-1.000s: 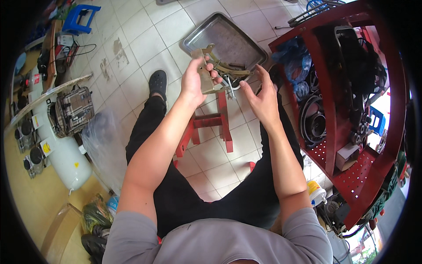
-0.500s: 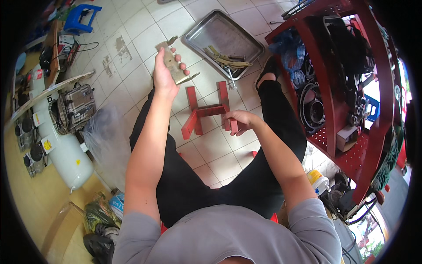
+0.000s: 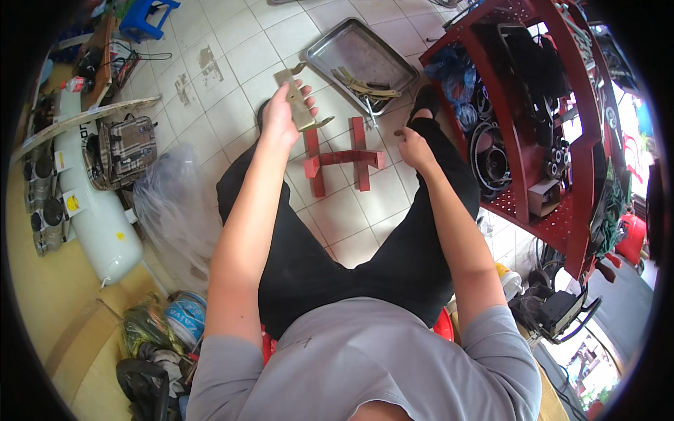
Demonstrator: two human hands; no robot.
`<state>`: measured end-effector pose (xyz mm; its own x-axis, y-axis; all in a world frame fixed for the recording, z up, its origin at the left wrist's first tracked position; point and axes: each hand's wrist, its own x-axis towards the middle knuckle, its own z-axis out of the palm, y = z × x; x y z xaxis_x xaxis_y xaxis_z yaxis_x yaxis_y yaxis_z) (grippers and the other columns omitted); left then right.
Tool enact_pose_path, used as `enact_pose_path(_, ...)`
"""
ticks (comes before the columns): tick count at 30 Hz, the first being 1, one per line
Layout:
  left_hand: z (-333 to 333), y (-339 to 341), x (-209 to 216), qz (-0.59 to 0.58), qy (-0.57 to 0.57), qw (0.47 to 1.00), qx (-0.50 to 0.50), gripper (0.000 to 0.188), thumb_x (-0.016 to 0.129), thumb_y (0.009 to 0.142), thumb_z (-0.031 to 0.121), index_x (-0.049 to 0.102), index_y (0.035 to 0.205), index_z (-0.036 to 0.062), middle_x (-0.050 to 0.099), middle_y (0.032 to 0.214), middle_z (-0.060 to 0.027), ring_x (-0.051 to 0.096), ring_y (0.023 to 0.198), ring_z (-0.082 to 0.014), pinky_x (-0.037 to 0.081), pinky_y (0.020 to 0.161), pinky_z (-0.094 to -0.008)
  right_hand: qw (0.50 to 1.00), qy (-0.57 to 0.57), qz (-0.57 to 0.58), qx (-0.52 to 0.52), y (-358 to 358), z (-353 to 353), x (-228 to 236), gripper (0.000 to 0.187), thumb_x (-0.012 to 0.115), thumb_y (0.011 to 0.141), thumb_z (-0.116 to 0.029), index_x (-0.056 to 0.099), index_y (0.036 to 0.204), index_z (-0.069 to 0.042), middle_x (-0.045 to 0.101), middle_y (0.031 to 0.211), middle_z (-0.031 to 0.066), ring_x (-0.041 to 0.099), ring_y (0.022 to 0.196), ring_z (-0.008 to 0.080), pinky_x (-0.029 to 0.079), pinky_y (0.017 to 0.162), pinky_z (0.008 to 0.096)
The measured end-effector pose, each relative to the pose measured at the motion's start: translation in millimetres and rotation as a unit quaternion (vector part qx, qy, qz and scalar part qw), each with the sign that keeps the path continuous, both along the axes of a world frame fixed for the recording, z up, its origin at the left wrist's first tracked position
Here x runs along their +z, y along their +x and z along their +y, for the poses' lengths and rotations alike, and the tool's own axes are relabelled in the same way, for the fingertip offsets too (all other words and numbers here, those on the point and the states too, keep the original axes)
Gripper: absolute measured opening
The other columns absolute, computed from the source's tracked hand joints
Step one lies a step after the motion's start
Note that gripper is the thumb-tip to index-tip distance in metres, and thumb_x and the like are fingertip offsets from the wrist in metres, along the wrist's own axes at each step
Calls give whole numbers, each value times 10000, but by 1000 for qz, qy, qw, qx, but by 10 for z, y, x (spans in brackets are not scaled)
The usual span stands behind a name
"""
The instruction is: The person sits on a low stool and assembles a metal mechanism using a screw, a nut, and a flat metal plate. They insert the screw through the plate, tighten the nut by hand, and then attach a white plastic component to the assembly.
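Note:
My left hand (image 3: 286, 116) is closed around a flat brass-coloured metal bracket (image 3: 298, 105) with bent tabs at both ends, held up above the floor. On the tiles between my feet stands a red metal stand (image 3: 338, 157) made of bars, with a crossbar joining its two sides. Just right of the stand, apart from it, my right hand (image 3: 417, 149) hovers near my right knee. Its fingers are half bent and partly hidden, and no object shows in them. Beyond lies a metal tray (image 3: 333, 43) holding curved brass-coloured strips (image 3: 371, 89) and a wrench (image 3: 371, 116).
A red shelf rack (image 3: 554, 217) with coiled cables and parts rises at my right. To the left are a white tank (image 3: 105, 238), a plaid bag (image 3: 126, 151) and a clear plastic bag (image 3: 172, 196). A blue stool (image 3: 144, 21) stands at the far left.
My right hand has let go of the red stand and moved up and right. The stand has turned and now sits straighter on the floor. My left hand still holds the bracket.

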<state>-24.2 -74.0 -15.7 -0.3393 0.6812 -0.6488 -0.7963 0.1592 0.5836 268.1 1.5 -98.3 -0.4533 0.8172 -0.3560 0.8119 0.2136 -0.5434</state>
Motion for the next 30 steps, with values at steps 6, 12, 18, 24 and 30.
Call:
enact_pose_path(6, 372, 36, -250, 74, -11, 994, -80, 293, 441, 980, 317, 560, 1065, 62, 582, 901, -61, 604, 694, -184, 523, 595, -339, 991, 11, -99, 88, -410, 563, -325, 291, 473, 826, -112, 632, 1069, -86, 660, 1029, 208, 628, 989, 368, 487, 868, 455)
enact_pose_path(12, 508, 25, -332, 89, -75, 987, -111, 329, 508, 946, 365, 554, 1085, 70, 554, 867, -27, 571, 653, -132, 499, 566, -295, 952, 62, -235, 186, -761, 1044, -1390, 251, 456, 850, -142, 629, 1030, -119, 678, 991, 164, 651, 953, 339, 491, 808, 484)
enact_pose_path(18, 506, -175, -198, 61, -136, 985, -88, 326, 505, 947, 368, 548, 1090, 77, 534, 860, -16, 553, 642, -118, 490, 570, -284, 918, 119, -259, 277, -1279, 1340, -2209, 262, 457, 893, -188, 653, 1059, -236, 631, 1042, 83, 581, 1049, 251, 442, 856, 417)
enact_pose_path(24, 515, -211, -16, -19, -95, 992, -83, 352, 541, 945, 351, 511, 1115, 44, 530, 874, -49, 565, 614, -120, 483, 545, -279, 868, 138, -312, 360, -1464, 1536, -2609, 236, 461, 910, -222, 682, 982, -259, 624, 1019, 36, 560, 1051, 209, 409, 850, 406)
enact_pose_path(30, 483, -272, 52, -12, -155, 983, -100, 361, 475, 962, 404, 523, 1059, 60, 534, 784, -36, 550, 613, -133, 481, 549, -298, 845, 219, -215, 439, -1409, 1609, -2428, 164, 507, 857, -182, 647, 943, -176, 626, 985, 44, 563, 1013, 207, 421, 824, 357)
